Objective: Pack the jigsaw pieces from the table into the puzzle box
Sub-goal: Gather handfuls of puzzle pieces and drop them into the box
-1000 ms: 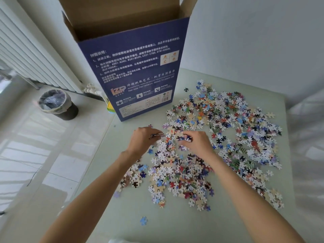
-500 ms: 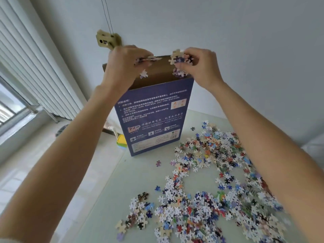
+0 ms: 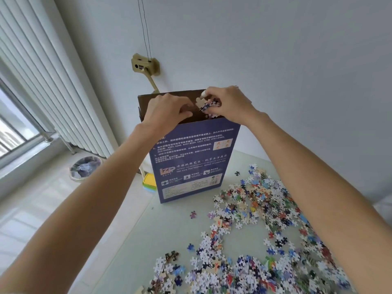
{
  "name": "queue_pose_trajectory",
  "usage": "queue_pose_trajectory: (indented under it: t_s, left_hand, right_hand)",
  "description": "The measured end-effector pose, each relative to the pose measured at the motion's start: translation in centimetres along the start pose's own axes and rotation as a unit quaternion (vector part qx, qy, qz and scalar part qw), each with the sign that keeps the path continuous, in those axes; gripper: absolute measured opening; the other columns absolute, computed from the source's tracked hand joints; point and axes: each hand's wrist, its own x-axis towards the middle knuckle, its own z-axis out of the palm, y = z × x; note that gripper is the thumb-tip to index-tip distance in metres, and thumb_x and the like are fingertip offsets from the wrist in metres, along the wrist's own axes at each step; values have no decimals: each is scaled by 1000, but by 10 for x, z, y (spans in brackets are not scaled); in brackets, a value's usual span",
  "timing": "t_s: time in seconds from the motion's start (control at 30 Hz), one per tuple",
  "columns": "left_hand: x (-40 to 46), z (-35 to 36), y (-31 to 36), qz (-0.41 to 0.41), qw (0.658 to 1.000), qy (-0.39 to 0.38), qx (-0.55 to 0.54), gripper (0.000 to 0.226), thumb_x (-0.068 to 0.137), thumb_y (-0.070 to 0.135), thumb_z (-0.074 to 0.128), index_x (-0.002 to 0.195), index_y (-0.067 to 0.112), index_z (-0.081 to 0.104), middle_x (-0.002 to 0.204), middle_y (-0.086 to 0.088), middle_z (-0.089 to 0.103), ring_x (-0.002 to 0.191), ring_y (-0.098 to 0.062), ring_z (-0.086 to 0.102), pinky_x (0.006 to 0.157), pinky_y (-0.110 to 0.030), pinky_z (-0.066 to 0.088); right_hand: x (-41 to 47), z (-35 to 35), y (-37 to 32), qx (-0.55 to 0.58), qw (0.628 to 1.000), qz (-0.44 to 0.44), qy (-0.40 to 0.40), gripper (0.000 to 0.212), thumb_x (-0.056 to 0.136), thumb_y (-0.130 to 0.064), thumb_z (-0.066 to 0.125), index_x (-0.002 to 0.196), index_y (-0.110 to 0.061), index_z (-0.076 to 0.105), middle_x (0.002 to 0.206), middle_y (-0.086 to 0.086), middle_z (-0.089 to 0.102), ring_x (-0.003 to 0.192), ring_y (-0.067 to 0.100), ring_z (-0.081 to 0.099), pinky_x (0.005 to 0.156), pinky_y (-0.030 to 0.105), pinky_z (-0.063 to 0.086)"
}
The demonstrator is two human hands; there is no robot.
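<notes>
The tall blue puzzle box (image 3: 191,162) stands upright on the pale table (image 3: 148,240), its brown top flaps open. Both my hands are over its open mouth. My right hand (image 3: 229,105) pinches a clump of jigsaw pieces (image 3: 206,103) just above the opening. My left hand (image 3: 169,112) is curled at the box's left rim; whether it holds pieces is hidden by its fingers. A wide spread of loose coloured jigsaw pieces (image 3: 254,240) lies on the table to the right of the box and in front of it.
A small waste bin (image 3: 84,167) stands on the floor at left below a white radiator (image 3: 48,96). A yellow-green object (image 3: 149,181) sits just left of the box. A wall fixture (image 3: 145,65) hangs behind the box.
Both hands rose from the pile on the table up to the box top carrying pieces. Since half a second ago they have lowered closer into the opening and the left hand has curled shut.
</notes>
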Motion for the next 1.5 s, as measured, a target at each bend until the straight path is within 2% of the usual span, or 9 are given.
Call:
queue_pose_trajectory:
  t_s: [0.17, 0.4, 0.63, 0.83, 1.03, 1.13, 1.23, 1.33, 1.5]
  left_hand:
    - [-4, 3, -2, -4, 998, 51, -35, 21, 92, 37, 52, 102, 27, 67, 86, 4, 71, 80, -21, 65, 72, -38, 53]
    - [-36, 18, 11, 48, 975, 197, -87, 21, 91, 29, 51, 87, 23, 71, 72, 11, 68, 67, -4, 63, 53, -29, 53]
    - [-35, 27, 1, 39, 985, 163, -26, 21, 90, 28, 55, 105, 22, 68, 95, 5, 69, 90, -17, 55, 65, -24, 41]
    - [-33, 27, -2, 33, 989, 141, -37, 21, 90, 27, 57, 108, 24, 67, 92, 7, 70, 88, -16, 57, 66, -25, 42]
    - [-52, 20, 13, 24, 978, 195, -64, 21, 90, 32, 53, 101, 24, 69, 87, 10, 70, 81, -9, 59, 62, -21, 45]
    - [-90, 30, 28, 34, 971, 200, -127, 19, 90, 32, 54, 97, 22, 69, 80, 10, 69, 71, 0, 55, 57, -18, 47]
    - [-148, 66, 35, 8, 974, 131, -187, 15, 89, 29, 57, 95, 21, 69, 77, 11, 68, 65, 3, 54, 53, -22, 52]
    - [-206, 111, 34, -90, 971, -22, -221, 17, 86, 31, 58, 99, 27, 68, 80, 16, 66, 66, 1, 58, 64, -29, 56]
    - [-285, 170, 28, -211, 917, -306, -147, 50, 83, 36, 66, 129, 26, 50, 126, -2, 56, 109, -18, 53, 90, -33, 48]
  right_hand:
    - [0, -2, 3, 10, 1000, 4, 1, 20, 79, -28, 71, 98, -24, 66, 92, -4, 70, 83, 12, 63, 83, 39, 51]
    - [-21, 12, 4, -20, 989, 22, 143, 16, 87, -30, 62, 94, -19, 71, 93, -3, 71, 85, 14, 63, 72, 22, 40]
    - [-6, 12, -4, -86, 985, 55, 137, 14, 87, -20, 61, 97, -17, 72, 101, 4, 65, 92, 23, 60, 71, 27, 41]
    - [1, 17, -17, -120, 987, 8, 110, 24, 90, 0, 53, 107, -10, 68, 106, 9, 63, 93, 22, 61, 71, 23, 37]
    - [-59, 27, -14, 6, 973, 9, 228, 17, 88, -13, 59, 102, -11, 67, 100, 4, 67, 85, 14, 61, 76, 23, 49]
    - [-129, 57, -15, 75, 975, 43, 203, 19, 90, -15, 58, 106, -8, 66, 95, 5, 67, 77, 10, 58, 68, 17, 49]
    - [-209, 111, -10, 109, 981, 130, 94, 23, 87, -11, 62, 109, -8, 64, 97, 4, 66, 79, 11, 58, 72, 25, 54]
    - [-280, 157, -6, 107, 963, 242, -55, 30, 88, -15, 60, 118, -10, 60, 115, 5, 61, 106, 21, 55, 93, 33, 46]
    - [-366, 203, 6, 75, 897, 387, -201, 57, 86, -33, 62, 136, -14, 43, 137, 10, 42, 126, 27, 37, 102, 36, 33]
